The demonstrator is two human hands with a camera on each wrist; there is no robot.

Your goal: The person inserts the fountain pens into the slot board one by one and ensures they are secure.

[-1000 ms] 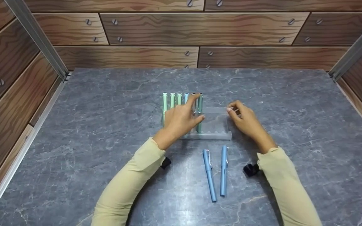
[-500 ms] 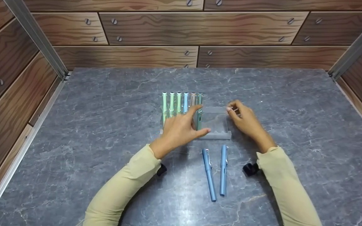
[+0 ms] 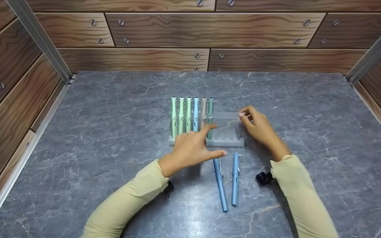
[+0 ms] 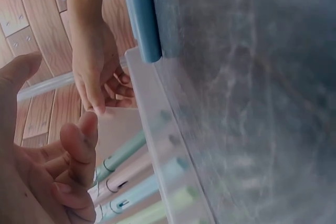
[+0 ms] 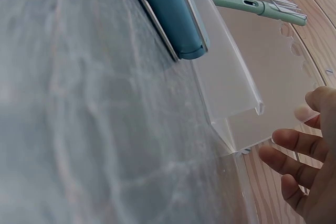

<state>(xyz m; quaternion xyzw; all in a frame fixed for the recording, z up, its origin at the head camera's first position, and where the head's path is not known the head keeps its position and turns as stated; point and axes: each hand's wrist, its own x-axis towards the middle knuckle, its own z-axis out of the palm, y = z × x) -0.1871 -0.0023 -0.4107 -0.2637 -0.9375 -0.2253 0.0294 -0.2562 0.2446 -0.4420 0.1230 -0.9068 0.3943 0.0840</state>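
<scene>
A clear acrylic pen stand (image 3: 227, 142) holds a row of pens: several light green ones (image 3: 181, 109), a light blue one (image 3: 195, 109), a brownish-pink one (image 3: 204, 107) and a dark green one (image 3: 210, 107). My right hand (image 3: 260, 127) pinches the stand's back right corner between thumb and index finger, as the right wrist view also shows. Over the stand's front edge hovers my left hand (image 3: 190, 148), thumb and index finger spread wide, nothing between them. Its thumb tip is just above the cap end of a blue pen (image 3: 220, 188); a second blue pen (image 3: 235, 185) lies alongside.
The stand's right-hand slots (image 3: 228, 127) hold no pens. Grey marbled tabletop (image 3: 111, 115) surrounds everything. Wood-patterned panels (image 3: 210, 29) rise at the back and sides, with metal posts (image 3: 41, 39) at the corners. A dark camera (image 3: 264, 178) hangs from my right wrist.
My left hand has drawn back from the pens in the stand toward the near side, its thumb and index finger spreading apart. My right hand has stayed at the stand's corner.
</scene>
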